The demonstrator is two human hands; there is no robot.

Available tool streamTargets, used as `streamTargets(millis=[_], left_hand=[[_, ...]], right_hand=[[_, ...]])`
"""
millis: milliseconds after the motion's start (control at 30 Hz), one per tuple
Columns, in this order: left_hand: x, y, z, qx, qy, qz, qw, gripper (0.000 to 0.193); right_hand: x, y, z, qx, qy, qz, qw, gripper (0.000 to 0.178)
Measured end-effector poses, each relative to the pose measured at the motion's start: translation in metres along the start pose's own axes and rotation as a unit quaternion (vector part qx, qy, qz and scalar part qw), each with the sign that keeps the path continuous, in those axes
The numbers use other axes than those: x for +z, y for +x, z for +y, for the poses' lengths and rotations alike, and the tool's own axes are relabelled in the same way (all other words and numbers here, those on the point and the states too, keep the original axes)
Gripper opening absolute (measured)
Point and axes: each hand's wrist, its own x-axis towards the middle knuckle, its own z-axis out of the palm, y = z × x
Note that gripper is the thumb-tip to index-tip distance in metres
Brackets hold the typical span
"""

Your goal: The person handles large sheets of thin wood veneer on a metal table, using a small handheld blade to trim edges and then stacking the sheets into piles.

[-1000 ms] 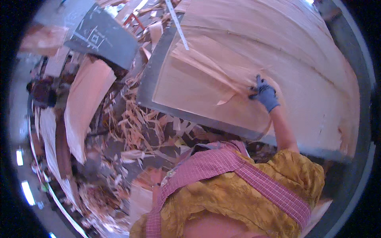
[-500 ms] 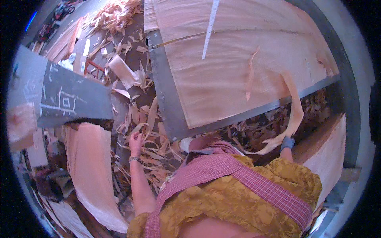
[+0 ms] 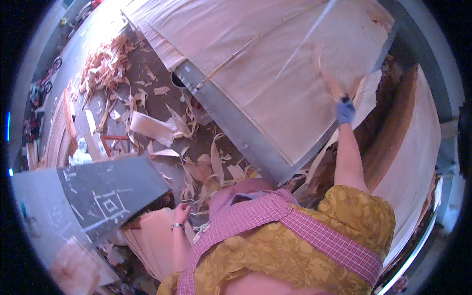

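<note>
Change since half a second ago: the right hand [image 3: 345, 112], in a blue glove, has risen from below the near edge of the grey metal-framed table [image 3: 236, 129] to its right end; the view has swung, so the table now runs to the upper right.
Right hand: clenched on the lower tip of a torn strip of pale wood veneer [image 3: 337, 73], arm stretched out straight.
Torn strip: thin, pinkish-tan, ragged along its edges — it lies on the large pale veneer sheet [image 3: 275, 78] that covers the table, near that sheet's right end, and narrows toward the glove.
Left hand [image 3: 181, 212]: bare, a watch at the wrist, lowered beside the top edge of a stack of tan veneer sheets [image 3: 155, 241]; as before it sits low among the scraps. Whether it grips anything I cannot tell.
Left of that hand: a dark grey panel with white chalk marks [image 3: 105, 196], tilted.
Floor [image 3: 162, 105]: strewn with curled veneer offcuts [image 3: 206, 167] beneath the table's near edge — more lie heaped toward the upper left.
Right side: a big curved brown-and-pale veneer sheet [image 3: 408, 152] stands just beyond the outstretched arm.
</note>
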Motion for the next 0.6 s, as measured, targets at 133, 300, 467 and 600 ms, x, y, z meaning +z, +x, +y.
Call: streamTargets(millis=[133,300,467,600], left_hand=[[-0.058,0.087,0.007,0.003,-0.031,-0.083,0.996,0.028],[-0.132,0.202,0.08,0.154,0.106,-0.07,0.98,0.041],[-0.165,0.268,0.274,0.278,0.104,-0.064,0.953,0.034],[-0.185,0.311,0.389,0.38,0.097,-0.013,0.92,0.032]], right_hand=[[-0.073,-0.122,0.103,0.239,-0.052,0.059,0.968,0.04],[-0.08,-0.27,0.024,0.237,-0.331,-0.01,0.913,0.05],[0.026,-0.259,-0.162,0.072,0.089,-0.035,0.993,0.03],[0.067,-0.176,-0.422,0.082,0.239,-0.112,0.961,0.038]])
